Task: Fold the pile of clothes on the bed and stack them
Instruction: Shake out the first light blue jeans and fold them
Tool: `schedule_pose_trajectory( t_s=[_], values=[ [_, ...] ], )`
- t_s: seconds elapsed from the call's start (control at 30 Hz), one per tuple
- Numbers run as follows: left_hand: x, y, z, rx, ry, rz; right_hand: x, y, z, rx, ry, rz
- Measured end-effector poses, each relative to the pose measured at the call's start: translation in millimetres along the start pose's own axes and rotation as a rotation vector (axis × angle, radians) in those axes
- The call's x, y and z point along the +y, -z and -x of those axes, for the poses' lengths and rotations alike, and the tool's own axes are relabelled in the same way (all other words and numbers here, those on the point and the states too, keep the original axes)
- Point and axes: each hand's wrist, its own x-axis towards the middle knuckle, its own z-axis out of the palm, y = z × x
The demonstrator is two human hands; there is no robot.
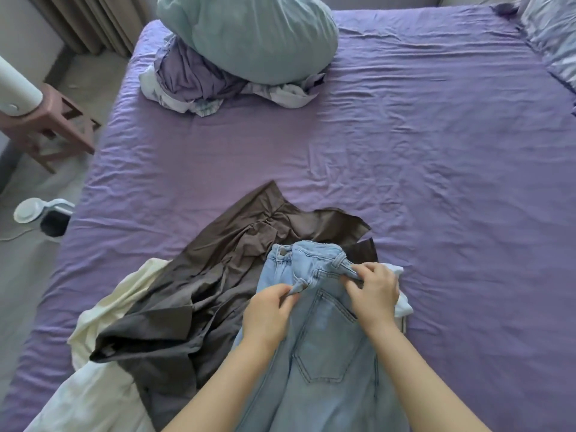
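**Both hands pinching the jeans' waistband**

Light blue jeans [324, 332] at the bed's [436, 151] near edge, back pocket up, atop a brown garment [218, 275]. Left hand [268, 313] pinching a belt loop; right hand [374, 294] gripping the waistband. Cream garment [103, 310] left of the jeans, teal pillow [249, 32] far beyond.

hands [268, 310]: 2 | jeans [324, 347]: 1 | pillows [249, 32]: 1 | stools [53, 126]: 1
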Motion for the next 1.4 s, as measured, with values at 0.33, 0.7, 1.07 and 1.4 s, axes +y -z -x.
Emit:
schedule_pose_trajectory(
  t_s=[0.33, 0.7, 1.07, 1.4],
  values=[
    [45.8, 29.9, 113.5, 0.023, -0.212, 0.22, -47.1, 103.9, 94.1, -0.192, -0.389, -1.165],
    [54.4, 54.5, 251.1, -0.131, -0.453, 0.213, -58.9, 187.9, 205.0, -0.081, -0.067, -0.833],
    [136.6, 116.5, 269.0, -0.165, -0.86, -0.025, -43.2, 315.8, 305.1, -0.093, 0.397, -0.642],
    [234.3, 92.0, 337.7, -0.473, -1.053, 0.12, 0.4, 394.0, 348.3, 0.041, 0.429, -0.609]
  ],
)
